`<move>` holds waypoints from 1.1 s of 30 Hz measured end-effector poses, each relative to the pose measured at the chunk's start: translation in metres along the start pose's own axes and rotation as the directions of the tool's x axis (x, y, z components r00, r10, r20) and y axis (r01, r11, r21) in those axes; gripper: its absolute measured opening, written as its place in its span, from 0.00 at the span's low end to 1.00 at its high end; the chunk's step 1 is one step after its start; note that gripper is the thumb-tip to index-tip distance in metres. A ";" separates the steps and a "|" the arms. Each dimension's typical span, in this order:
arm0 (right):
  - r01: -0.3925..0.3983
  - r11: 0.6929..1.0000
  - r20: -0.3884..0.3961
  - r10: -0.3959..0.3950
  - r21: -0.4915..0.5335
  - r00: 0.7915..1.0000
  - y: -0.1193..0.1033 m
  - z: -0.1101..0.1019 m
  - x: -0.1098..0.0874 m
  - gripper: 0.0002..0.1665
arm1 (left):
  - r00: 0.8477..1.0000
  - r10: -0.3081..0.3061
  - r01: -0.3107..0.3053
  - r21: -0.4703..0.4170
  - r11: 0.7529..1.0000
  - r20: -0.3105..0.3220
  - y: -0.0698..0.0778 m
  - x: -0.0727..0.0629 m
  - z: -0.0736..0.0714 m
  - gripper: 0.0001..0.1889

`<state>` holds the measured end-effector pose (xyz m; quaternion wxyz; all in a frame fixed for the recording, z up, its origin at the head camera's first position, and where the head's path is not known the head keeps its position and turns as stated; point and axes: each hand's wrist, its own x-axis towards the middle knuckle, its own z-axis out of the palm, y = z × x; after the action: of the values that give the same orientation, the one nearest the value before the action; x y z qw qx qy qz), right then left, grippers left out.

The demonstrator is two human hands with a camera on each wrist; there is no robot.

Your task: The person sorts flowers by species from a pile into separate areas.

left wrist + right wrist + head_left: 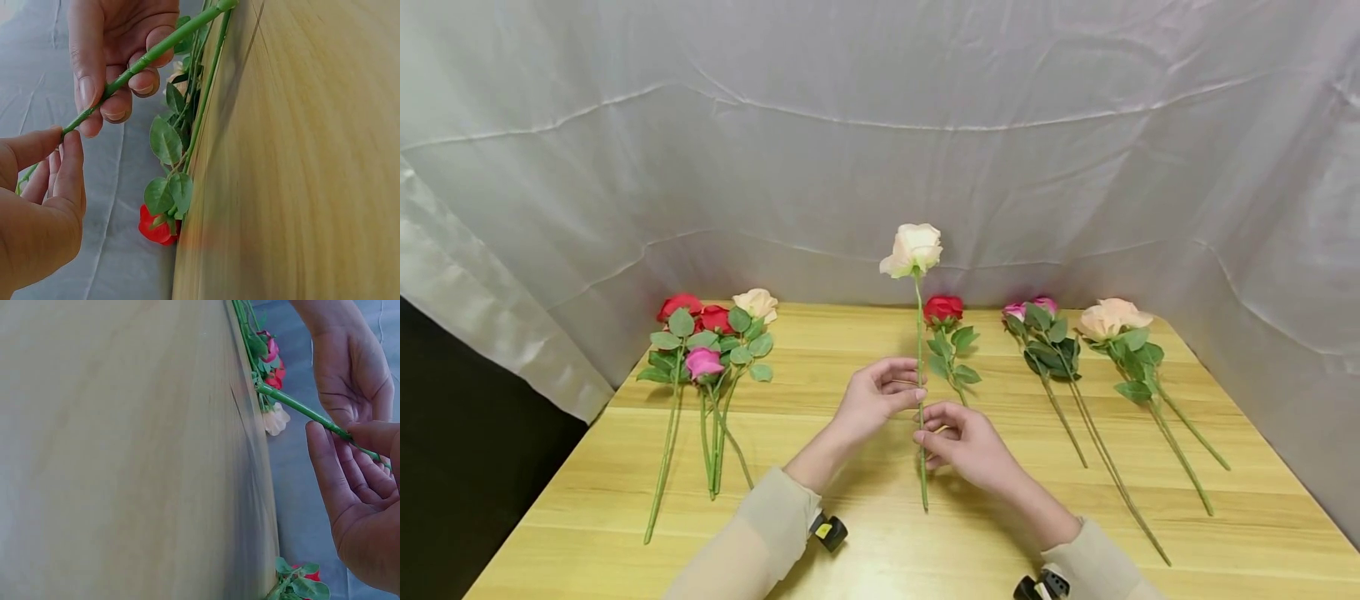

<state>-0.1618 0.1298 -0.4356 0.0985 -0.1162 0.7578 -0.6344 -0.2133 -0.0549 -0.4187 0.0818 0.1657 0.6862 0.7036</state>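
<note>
My left fingers [901,365] and right fingers [944,410] pinch the stem [919,333] of the cream rose [914,250], upright above the surface [880,558], so the weight at its top could tip or twist it should either pinch slacken.

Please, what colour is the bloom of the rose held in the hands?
The rose bloom is pale cream; the head view shows it best.

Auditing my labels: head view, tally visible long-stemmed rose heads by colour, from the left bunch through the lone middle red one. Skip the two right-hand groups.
Red, round, layered-petal rose heads: 3
Cream, layered-petal rose heads, including the one held upright: 2
Magenta, layered-petal rose head: 1
Total: 6
</note>
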 end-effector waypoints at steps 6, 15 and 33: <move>0.003 1.000 -0.009 -0.003 -0.003 1.000 -0.001 0.000 0.000 0.19 | 1.000 0.006 -0.006 0.012 1.000 -0.007 0.001 0.001 0.000 0.23; 0.017 1.000 -0.016 -0.017 -0.007 1.000 -0.003 -0.003 0.000 0.19 | 1.000 0.010 -0.010 0.003 1.000 -0.009 0.002 0.002 0.001 0.23; 0.038 0.996 -0.161 -0.051 -0.080 0.986 -0.015 -0.068 -0.021 0.26 | 0.993 0.060 -0.062 -0.021 0.998 -0.099 0.018 -0.003 -0.063 0.26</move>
<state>-0.1615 0.1972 -0.4092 0.0177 -0.0846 0.7844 -0.6142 -0.2305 -0.1154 -0.4018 0.0285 0.1507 0.6756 0.7212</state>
